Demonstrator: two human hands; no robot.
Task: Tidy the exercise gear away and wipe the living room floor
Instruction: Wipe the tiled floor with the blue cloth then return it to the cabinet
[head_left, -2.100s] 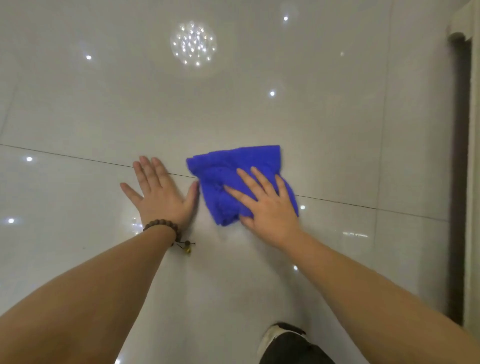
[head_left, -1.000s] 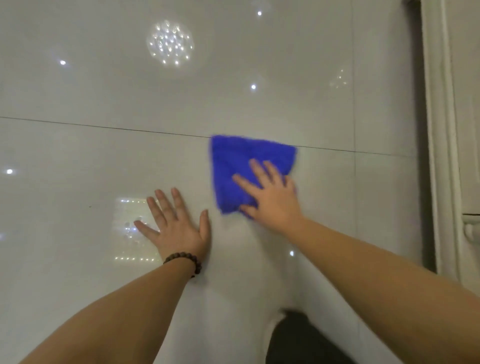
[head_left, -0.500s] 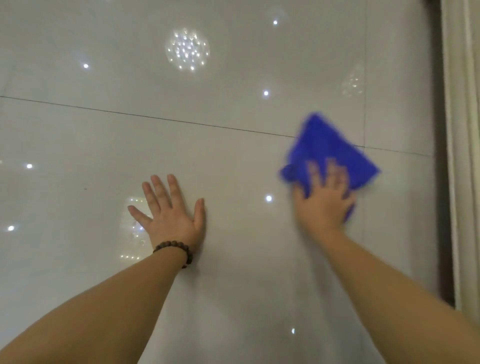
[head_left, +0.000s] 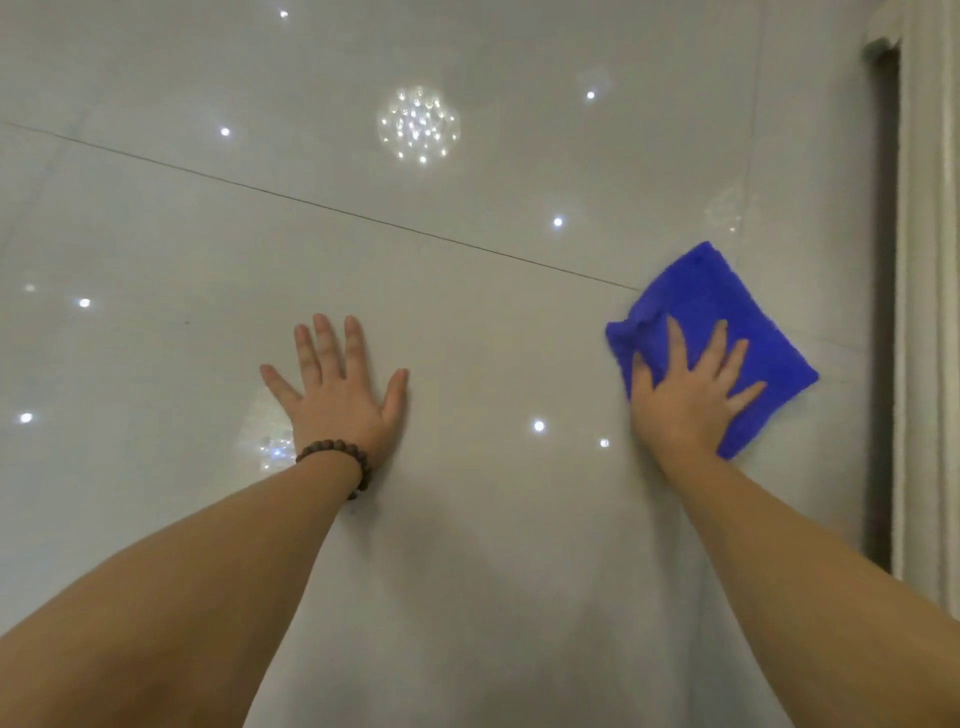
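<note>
Nearly the whole frame is filled by the glossy pale tiled floor (head_left: 467, 249), on which ceiling lights are mirrored as bright dots, with a round cluster of them in the upper middle. A thin grout line (head_left: 322, 208) is seen running from the upper left down toward the right, where it is met by the top corner of the cloth; a second, fainter joint is seen running down the upper right. Along the right edge of the frame the floor is bounded by a dark vertical strip (head_left: 883, 312), and just beyond it a pale ribbed panel or curtain (head_left: 930, 312) is seen; which of the two it is cannot be told. Broad bare tile is left open to the left and across the top of the frame, while little room is left between the cloth and the dark strip.

The blue cloth (head_left: 727, 306) is laid flat on the floor at the right of the frame, turned like a diamond, its right corner close to the strip but apart from it. It is pressed down by the right hand (head_left: 685, 395), whose fingers are spread straight over its lower left part. The left hand (head_left: 337, 395) is planted flat on bare tile at the centre, fingers splayed, well apart from the cloth. A dark beaded bracelet (head_left: 337, 457) is worn on the left wrist.
</note>
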